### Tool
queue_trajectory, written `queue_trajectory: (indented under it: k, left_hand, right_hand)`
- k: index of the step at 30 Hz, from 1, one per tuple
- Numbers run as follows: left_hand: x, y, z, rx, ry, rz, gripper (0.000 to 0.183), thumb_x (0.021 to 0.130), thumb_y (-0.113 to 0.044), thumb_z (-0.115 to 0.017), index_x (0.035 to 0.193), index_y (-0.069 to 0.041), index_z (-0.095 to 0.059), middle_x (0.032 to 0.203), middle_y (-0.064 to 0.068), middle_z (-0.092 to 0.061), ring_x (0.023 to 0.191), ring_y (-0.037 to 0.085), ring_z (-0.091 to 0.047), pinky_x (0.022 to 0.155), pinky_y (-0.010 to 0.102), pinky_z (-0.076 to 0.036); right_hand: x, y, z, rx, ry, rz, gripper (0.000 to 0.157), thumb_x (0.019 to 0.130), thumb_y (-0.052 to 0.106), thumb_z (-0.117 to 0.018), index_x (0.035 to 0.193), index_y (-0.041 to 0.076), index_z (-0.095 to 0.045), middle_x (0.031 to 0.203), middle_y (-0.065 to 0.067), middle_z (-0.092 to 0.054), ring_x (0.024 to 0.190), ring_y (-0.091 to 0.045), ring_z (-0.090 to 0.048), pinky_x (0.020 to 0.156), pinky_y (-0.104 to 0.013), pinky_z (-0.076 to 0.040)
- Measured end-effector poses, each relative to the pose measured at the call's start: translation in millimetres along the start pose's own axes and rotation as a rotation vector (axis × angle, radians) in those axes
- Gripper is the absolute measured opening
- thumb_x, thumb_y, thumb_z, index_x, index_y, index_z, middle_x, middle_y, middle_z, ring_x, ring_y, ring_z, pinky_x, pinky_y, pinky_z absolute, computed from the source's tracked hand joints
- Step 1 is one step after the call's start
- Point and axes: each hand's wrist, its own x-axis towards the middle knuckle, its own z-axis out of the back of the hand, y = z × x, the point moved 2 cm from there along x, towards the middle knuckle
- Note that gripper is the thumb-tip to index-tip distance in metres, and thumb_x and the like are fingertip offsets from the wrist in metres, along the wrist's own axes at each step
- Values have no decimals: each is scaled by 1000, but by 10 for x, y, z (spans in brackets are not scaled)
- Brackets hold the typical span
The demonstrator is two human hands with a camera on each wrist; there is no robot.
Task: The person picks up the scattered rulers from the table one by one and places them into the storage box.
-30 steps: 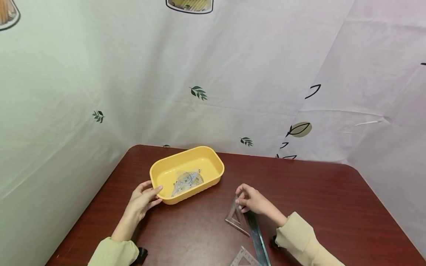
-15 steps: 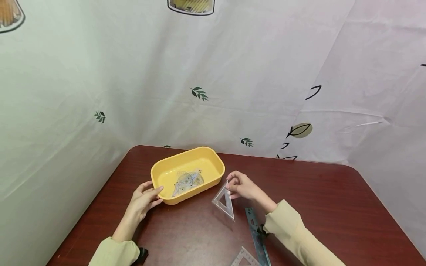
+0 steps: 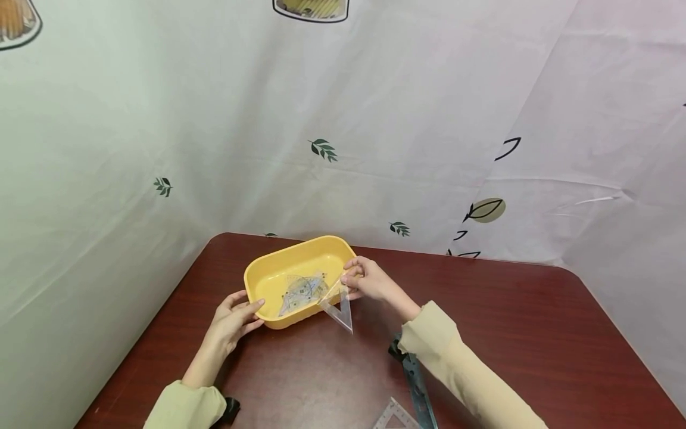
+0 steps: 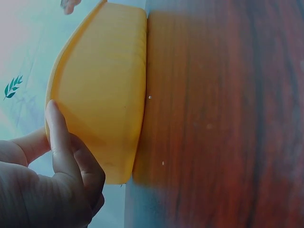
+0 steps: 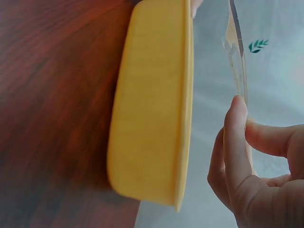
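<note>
A yellow plastic tub (image 3: 286,257) stands on the table, several clear protractors and set squares (image 3: 302,292) lying inside it. My left hand (image 3: 227,322) grips the tub's near left corner, thumb over the rim and fingers against the outer wall (image 4: 99,85). Over the tub's right end, my right hand (image 3: 370,280) pinches a clear set square (image 3: 343,310) by one corner. In the right wrist view the set square (image 5: 237,57) is seen edge-on, between thumb and fingertips, above rim height.
A bluish ruler (image 3: 418,390) lies on the dark red wooden table (image 3: 509,333), partly under the right sleeve (image 3: 455,357). Beside it, another clear set square (image 3: 395,414) is cut off by the frame's bottom edge. A patterned white cloth (image 3: 407,119) hangs behind the table.
My right hand has lifted the set square off the table beside the ruler and carried it left and away from me to the tub. The left hand has stayed on the tub.
</note>
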Motion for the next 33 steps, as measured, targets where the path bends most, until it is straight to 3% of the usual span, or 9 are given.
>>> queue_trajectory:
  k: [8, 16, 27, 33]
  left_hand:
    - [-3, -3, 3, 1, -1, 1, 78, 91, -13, -66, 149, -2, -15, 102, 0, -51, 67, 3, -55, 67, 18, -59]
    - [-5, 5, 4, -4, -3, -3, 77, 91, -12, -66, 148, -2, -16, 99, -1, -51, 66, 3, -55, 66, 18, -59]
    - [-16, -2, 2, -6, -2, 2, 77, 91, -11, -65, 148, -2, -15, 97, -2, -52, 67, 4, -55, 66, 19, -59]
    - [-5, -5, -4, -5, 2, -1, 77, 91, -11, -65, 149, -2, -14, 100, -1, -52, 67, 4, -56, 66, 19, -59]
  right_hand:
    - [193, 145, -123, 16, -38, -54, 33, 94, -1, -57, 124, -10, -45, 92, -12, -61, 65, -12, -60, 62, -26, -61]
    - [362, 134, -187, -41, -108, -38, 30, 94, 2, -59, 122, -5, -50, 93, -14, -61, 68, -13, -63, 68, -33, -62]
    - [560, 69, -330, 132, -200, -88, 37, 95, 4, -58, 129, -5, -46, 100, -17, -61, 78, -19, -65, 72, -34, -62]
    - [651, -7, -390, 160, -235, -105, 40, 95, 3, -57, 132, -7, -46, 98, -18, -64, 67, -11, -61, 69, -30, -61]
